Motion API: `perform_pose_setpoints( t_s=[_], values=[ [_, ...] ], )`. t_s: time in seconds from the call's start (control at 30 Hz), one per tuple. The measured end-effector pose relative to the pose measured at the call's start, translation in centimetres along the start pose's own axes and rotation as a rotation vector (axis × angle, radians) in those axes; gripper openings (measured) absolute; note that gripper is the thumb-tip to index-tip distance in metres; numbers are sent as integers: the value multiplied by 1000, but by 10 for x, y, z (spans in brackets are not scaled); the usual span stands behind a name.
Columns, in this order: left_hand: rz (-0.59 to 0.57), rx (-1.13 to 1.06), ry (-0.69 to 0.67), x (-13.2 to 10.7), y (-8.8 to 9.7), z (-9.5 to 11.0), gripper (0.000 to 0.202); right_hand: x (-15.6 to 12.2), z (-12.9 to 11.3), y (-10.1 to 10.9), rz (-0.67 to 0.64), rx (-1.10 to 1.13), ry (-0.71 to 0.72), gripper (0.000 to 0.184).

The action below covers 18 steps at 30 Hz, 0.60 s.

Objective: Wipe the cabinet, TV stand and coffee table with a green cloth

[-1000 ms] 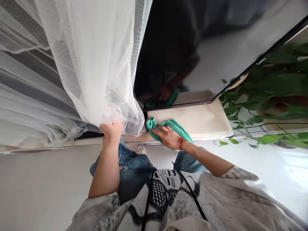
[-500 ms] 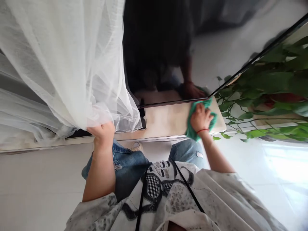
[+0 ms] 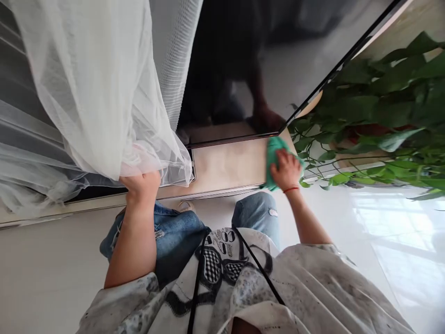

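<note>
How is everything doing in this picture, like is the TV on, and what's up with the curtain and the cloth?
TV: dark, with reflections; looks off
Curtain: gathered in the left hand
Green cloth: crumpled, under the right hand, at the cabinet top's right end
Plant: leafy, with trailing stems
Jeans: ripped

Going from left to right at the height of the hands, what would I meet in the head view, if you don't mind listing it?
Sheer white curtain gripped by the left hand, visible stretch of pale beige flat ledge, green cloth under the right hand, green leafy plant.
</note>
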<state>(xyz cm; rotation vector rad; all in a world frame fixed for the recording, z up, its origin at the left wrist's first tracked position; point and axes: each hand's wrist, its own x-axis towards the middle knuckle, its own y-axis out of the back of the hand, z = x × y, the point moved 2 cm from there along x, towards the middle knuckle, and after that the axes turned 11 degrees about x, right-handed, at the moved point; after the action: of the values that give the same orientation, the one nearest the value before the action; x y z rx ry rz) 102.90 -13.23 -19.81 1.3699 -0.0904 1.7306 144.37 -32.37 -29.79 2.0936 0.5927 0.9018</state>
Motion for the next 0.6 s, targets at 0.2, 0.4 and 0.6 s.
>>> perform_pose_setpoints(
  t_s=[0.2, 0.4, 0.6],
  values=[
    [216, 44, 98, -5, 23, 1, 53, -43, -50, -43, 222, 44, -422, 76],
    [359, 11, -28, -10, 25, 21, 80, -135, -219, -148, -340, -39, 437, 69],
    [176, 68, -128, -25, 17, 47, 55, -85, -94, -88, -393, 9, 649, 62]
  ],
)
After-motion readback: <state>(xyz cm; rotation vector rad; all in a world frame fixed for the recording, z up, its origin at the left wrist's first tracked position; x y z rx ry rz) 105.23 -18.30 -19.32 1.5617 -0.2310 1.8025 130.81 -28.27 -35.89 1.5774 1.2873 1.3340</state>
